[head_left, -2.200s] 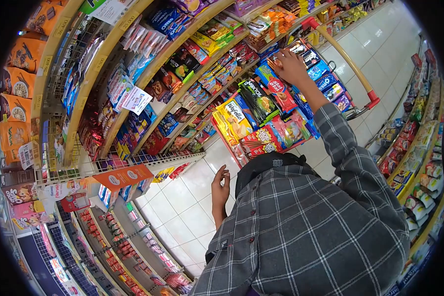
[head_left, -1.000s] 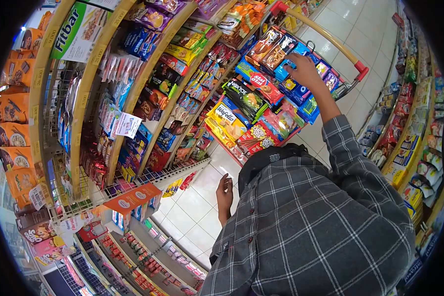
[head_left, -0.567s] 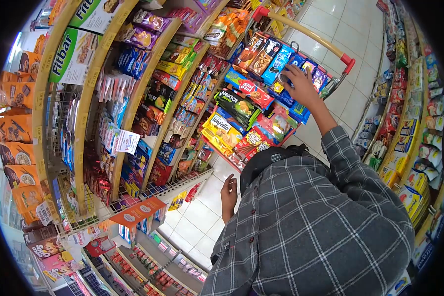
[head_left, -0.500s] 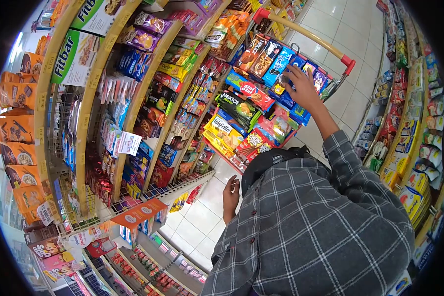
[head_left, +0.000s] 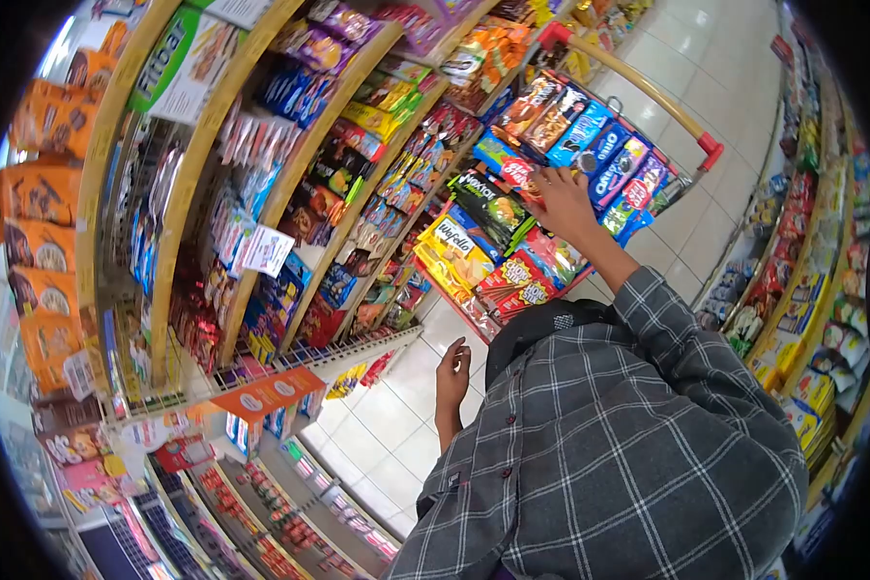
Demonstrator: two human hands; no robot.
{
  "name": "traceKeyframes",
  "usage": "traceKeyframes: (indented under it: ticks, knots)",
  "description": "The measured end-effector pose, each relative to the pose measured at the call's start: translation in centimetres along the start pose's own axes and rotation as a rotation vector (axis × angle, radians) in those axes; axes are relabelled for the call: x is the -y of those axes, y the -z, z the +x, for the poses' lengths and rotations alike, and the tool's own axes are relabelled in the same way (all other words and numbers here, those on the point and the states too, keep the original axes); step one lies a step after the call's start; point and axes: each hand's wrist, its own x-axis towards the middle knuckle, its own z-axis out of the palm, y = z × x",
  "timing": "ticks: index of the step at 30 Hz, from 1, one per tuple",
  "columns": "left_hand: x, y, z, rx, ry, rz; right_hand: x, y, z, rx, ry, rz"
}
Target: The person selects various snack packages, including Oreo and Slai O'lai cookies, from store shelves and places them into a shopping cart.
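My right hand is over a shopping trolley packed with biscuits and snacks. Its fingers and thumb are closed around the near end of a red and blue Slai O'lai biscuit pack. Beside the hand lie blue Oreo packs. A dark green Nextar pack and a yellow Wafello pack sit toward the shelf side, and red Choki Stik packs lie nearest my body. My left hand hangs over the floor, loosely curled with its fingers apart and nothing visible in it.
The trolley handle is at the far right of the load. Snack shelves with yellow edges rise on the left, and more stocked shelves run along the right. White floor tiles show between them. An orange sign juts out.
My right hand has moved left from the blue Oreo packs to the Slai O'lai pack. The view has shifted slightly. My left hand stays low in much the same pose.
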Motion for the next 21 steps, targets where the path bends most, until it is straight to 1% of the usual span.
traceKeyframes:
  ticks: [3,6,11,16,21]
  knots:
    - [0.9,0.1,-1.1,-0.046,0.057,-0.03,0.9,0.2,0.6,0.051,-0.079,-0.059]
    - [2.2,-0.2,-2.6,-0.065,0.12,-0.081,1.9,0.7,1.4,0.072,-0.062,-0.097]
    - [3.4,-0.1,-3.8,-0.053,0.187,-0.087,1.8,-0.8,3.2,0.161,-0.094,-0.173]
    - [4.5,1.3,-3.4,-0.065,0.157,-0.102,1.6,-1.7,3.9,0.139,-0.137,-0.244]
    - [5.4,3.4,-2.7,-0.087,0.173,-0.102,2.2,-2.1,3.9,0.13,-0.123,-0.289]
